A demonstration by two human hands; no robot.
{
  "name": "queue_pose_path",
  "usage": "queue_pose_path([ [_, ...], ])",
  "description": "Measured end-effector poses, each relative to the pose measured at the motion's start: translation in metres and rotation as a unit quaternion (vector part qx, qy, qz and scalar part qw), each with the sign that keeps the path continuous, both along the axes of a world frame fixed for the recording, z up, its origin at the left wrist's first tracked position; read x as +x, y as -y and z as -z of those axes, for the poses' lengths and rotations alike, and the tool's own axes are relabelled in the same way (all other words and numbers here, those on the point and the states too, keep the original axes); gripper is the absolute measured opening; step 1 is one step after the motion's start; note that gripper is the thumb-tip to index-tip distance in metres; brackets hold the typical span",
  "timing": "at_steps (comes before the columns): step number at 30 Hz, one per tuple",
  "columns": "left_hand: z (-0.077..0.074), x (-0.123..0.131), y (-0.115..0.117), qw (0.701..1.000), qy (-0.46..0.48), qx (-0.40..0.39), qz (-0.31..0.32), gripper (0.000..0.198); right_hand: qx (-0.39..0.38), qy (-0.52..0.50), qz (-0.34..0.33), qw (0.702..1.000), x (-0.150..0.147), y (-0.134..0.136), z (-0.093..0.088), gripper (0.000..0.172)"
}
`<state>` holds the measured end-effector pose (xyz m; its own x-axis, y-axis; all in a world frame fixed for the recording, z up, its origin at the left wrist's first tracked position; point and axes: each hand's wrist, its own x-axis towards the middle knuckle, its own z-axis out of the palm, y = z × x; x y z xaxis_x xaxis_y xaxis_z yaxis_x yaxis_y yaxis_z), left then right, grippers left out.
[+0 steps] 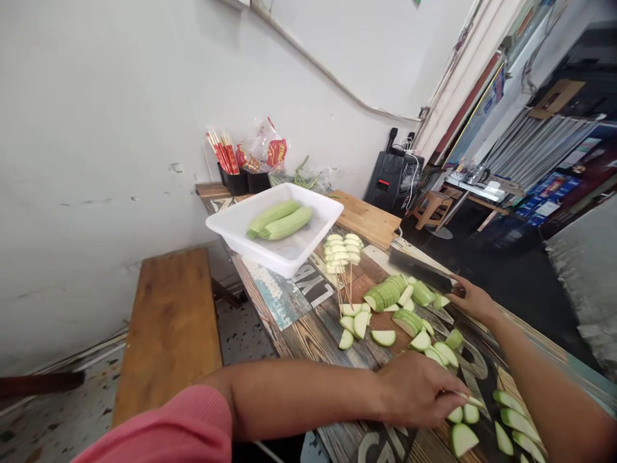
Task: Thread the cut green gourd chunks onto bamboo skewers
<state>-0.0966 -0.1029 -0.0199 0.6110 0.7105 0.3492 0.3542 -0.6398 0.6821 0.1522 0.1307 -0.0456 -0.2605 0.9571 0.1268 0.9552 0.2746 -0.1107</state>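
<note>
My left hand (418, 391) is closed near the table's front edge, pinching a thin wooden skewer (470, 399) beside loose zucchini slices (463, 432). My right hand (473, 298) reaches forward and grips the handle of a dark cleaver (418, 269), whose blade lies by the sliced zucchini halves (388, 292). More cut slices (366, 325) are scattered on the wooden table (308, 334). Finished skewers of zucchini slices (343, 251) lie beyond them.
A white tray (241, 225) with two whole zucchini (281, 220) overhangs the table's left edge. A cutting board (369, 220), black cups of chopsticks (235, 173) and snack bags stand at the back. A wooden bench (168, 328) runs along the wall at left.
</note>
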Motion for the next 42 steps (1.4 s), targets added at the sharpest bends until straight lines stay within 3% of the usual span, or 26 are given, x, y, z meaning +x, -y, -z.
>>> queue_pose_path([
  [4,0.003,0.000,-0.001,1.000,0.006,0.016,0.004,0.023,-0.028,-0.064,-0.012,0.997,-0.003,0.004,-0.003,0.058],
  [8,0.014,0.002,-0.006,0.998,0.046,0.044,0.019,0.025,-0.046,-0.104,0.006,0.993,-0.014,0.020,-0.021,0.042],
  [11,0.020,0.000,-0.012,0.995,0.086,0.054,0.018,0.024,0.000,-0.131,0.052,0.990,-0.026,0.058,-0.039,0.042],
  [12,0.020,-0.001,-0.013,0.994,0.093,0.052,0.002,0.023,0.009,-0.186,0.074,0.980,-0.032,0.080,-0.044,0.040],
  [14,0.017,0.000,-0.012,0.993,0.101,0.042,-0.041,0.022,-0.040,-0.344,0.099,0.933,-0.047,0.135,-0.051,0.035],
  [17,0.005,0.011,0.003,0.994,0.081,0.047,-0.057,0.019,-0.138,-0.534,0.150,0.820,-0.069,0.235,-0.052,0.035],
  [19,-0.004,0.027,0.024,0.996,0.064,0.054,-0.011,0.021,-0.156,-0.620,0.183,0.747,-0.077,0.298,-0.047,0.035],
  [21,-0.012,0.047,0.050,0.995,0.043,0.050,0.072,0.024,-0.128,-0.696,0.175,0.685,-0.075,0.352,-0.042,0.034],
  [24,-0.019,0.076,0.088,0.987,0.034,-0.005,0.154,0.034,-0.032,-0.735,0.207,0.645,-0.052,0.419,-0.039,0.030],
  [28,-0.016,0.105,0.112,0.985,0.021,-0.040,0.164,0.039,0.206,-0.621,0.353,0.669,0.002,0.486,-0.052,0.032],
  [30,-0.012,0.115,0.108,0.991,0.016,-0.013,0.133,0.034,0.365,-0.497,0.399,0.679,0.041,0.508,-0.055,0.034],
  [32,-0.008,0.123,0.096,0.996,0.007,-0.007,0.093,0.030,0.448,-0.369,0.437,0.687,0.086,0.518,-0.046,0.036],
  [34,-0.009,0.127,0.079,0.998,-0.016,0.001,0.057,0.028,0.441,-0.252,0.488,0.710,0.130,0.517,-0.025,0.035],
  [36,-0.016,0.127,0.058,0.999,-0.032,0.029,0.002,0.029,0.336,-0.179,0.505,0.775,0.163,0.503,-0.001,0.033],
  [37,-0.021,0.125,0.048,0.998,-0.037,0.046,-0.031,0.030,0.316,-0.181,0.495,0.789,0.173,0.493,0.009,0.032],
  [40,-0.033,0.117,0.022,0.990,-0.065,0.076,-0.103,0.030,0.312,-0.156,0.457,0.818,0.169,0.452,0.014,0.032],
  [42,-0.035,0.112,0.012,0.987,-0.103,0.072,-0.101,0.027,0.254,-0.146,0.378,0.878,0.143,0.425,0.001,0.030],
])
